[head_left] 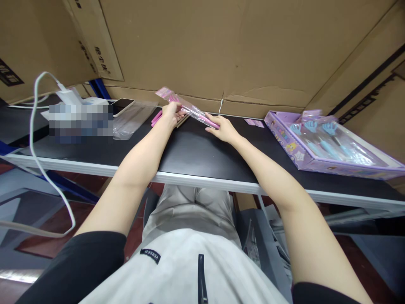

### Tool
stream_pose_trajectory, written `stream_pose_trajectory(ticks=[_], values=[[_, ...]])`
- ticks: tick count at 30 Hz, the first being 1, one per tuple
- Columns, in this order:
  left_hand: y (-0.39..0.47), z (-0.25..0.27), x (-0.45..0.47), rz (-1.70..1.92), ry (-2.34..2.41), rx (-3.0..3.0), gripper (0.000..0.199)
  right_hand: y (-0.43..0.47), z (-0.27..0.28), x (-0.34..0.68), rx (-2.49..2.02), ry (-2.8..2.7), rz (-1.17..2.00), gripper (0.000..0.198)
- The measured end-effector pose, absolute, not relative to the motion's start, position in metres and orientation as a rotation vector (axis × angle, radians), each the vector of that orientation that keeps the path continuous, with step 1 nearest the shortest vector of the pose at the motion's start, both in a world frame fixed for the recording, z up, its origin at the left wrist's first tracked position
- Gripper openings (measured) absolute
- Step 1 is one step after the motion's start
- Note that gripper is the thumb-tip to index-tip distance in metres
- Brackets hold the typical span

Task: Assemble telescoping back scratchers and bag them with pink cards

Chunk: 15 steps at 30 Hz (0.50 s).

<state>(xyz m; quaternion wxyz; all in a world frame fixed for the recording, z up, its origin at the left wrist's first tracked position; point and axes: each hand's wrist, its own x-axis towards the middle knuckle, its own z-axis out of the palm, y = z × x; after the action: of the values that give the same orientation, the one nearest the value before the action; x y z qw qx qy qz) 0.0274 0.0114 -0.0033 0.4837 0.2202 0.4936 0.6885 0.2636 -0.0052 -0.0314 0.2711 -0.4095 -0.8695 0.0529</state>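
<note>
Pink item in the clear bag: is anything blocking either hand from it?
Nothing visible besides the clear bag; the left hand and right hand hold the pink item near its two ends.

Left fingers point(181, 113) and right fingers point(214, 118) hold a packet point(194, 110) (pink inside)

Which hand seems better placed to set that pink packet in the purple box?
Probably the right hand: it holds the end of the pink packet nearer the purple box, while the left hand grips farther away.
</note>
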Motion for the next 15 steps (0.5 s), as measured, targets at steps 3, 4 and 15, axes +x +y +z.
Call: stream_pose_trajectory(ticks=[3,4,15], values=[[0.013,-0.004,0.028,1.66,1.165,0.536,0.021,-0.011,-0.026,0.261,-1.118,-2.283,0.161,0.057],[0.013,-0.004,0.029,1.654,1.149,0.537,0.019,-0.013,-0.022,0.261,-1.112,-2.263,0.176,0.053],[-0.003,-0.001,0.034,1.246,1.24,0.985,0.018,-0.101,0.119,0.322,-1.706,-2.163,0.056,0.034]])
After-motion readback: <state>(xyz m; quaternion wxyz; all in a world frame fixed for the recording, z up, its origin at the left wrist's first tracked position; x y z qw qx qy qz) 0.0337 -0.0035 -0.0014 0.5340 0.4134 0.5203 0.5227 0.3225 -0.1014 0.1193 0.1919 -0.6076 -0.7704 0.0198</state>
